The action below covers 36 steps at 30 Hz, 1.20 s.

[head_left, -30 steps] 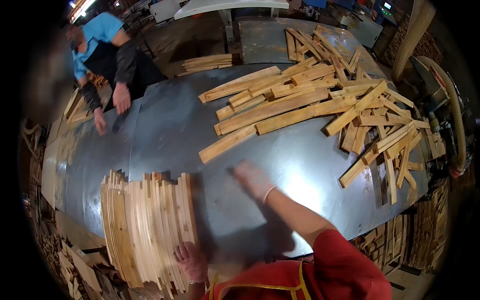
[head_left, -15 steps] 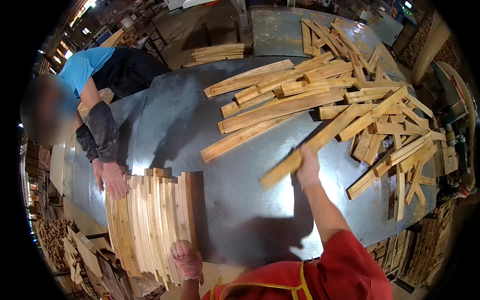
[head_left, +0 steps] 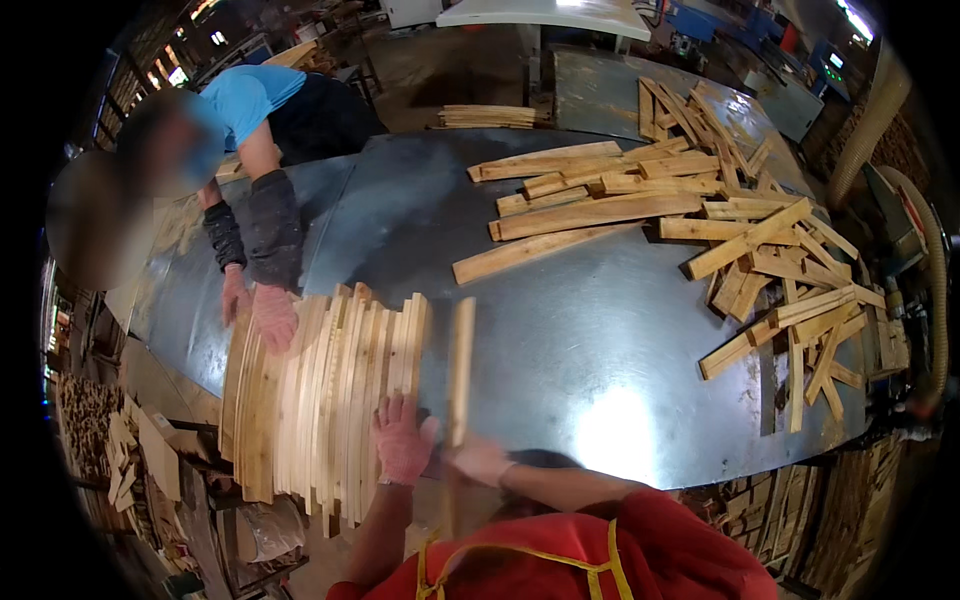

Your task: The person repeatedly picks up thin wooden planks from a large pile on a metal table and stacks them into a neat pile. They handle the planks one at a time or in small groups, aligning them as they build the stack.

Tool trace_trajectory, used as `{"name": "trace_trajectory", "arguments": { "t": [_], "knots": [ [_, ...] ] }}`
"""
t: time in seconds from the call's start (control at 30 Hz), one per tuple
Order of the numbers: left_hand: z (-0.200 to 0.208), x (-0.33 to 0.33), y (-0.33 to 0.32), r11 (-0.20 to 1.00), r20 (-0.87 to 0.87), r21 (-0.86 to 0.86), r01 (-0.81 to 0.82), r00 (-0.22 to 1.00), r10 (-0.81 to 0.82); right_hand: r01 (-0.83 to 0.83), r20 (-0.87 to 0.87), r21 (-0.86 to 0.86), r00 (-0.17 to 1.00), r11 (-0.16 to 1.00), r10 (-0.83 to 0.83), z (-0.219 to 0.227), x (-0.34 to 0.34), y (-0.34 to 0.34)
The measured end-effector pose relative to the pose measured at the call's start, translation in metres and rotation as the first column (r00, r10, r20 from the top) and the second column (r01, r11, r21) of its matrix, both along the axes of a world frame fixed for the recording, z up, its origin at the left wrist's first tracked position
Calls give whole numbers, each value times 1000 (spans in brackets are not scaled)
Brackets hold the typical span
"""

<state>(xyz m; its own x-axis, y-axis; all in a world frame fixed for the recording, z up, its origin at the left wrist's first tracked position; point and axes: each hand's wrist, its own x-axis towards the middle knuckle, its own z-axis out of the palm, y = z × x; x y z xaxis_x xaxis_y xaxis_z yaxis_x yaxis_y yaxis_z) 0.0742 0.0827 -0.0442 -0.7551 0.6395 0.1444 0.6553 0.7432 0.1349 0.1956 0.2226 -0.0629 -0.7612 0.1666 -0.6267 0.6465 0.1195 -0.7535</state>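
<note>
A row of thin pale wood slats [head_left: 330, 400] stands packed on edge at the near left of a grey metal table [head_left: 600, 340]. My left hand [head_left: 402, 440] in a pink glove presses against the right end of that row. My right hand [head_left: 478, 458] grips the near end of one long wood slat [head_left: 460, 365], which lies lengthwise just right of the row. A co-worker in a blue shirt leans in from the left, with one gloved hand [head_left: 274, 316] on the far left end of the row.
A loose heap of wood strips [head_left: 760, 250] covers the far and right side of the table. A small stack of strips [head_left: 488, 116] lies beyond the far edge. Scrap wood fills bins at the left [head_left: 110, 430] and lower right.
My right hand has pulled a slat from the heap back to the row's right side. The co-worker's hands have come onto the row's left end.
</note>
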Motion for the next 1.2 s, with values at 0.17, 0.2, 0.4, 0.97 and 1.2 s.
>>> {"name": "trace_trajectory", "arguments": {
  "t": [0.17, 0.2, 0.4, 0.97, 1.2],
  "knots": [
    [7, -21, 5, 997, -4, -68, 42, 999, -42, -604, -406, 92, 703, 792, 583, -42, -56, 23],
    [-3, -16, -6, 998, -45, -59, 29, 999, -31, -552, -347, 157, 745, 819, 569, 11, -57, 60],
    [5, -16, 9, 997, 13, -46, -55, 998, 56, 155, -340, 726, 928, 670, 153, 64, -101, 315],
    [43, -17, 12, 982, -145, 188, -7, 989, 35, -407, 243, 908, 706, 100, 665, 30, -172, 447],
    [15, -14, -4, 988, -61, 136, -67, 995, 76, -621, 436, 774, 664, 123, 607, 48, -163, 396]
  ]
}}
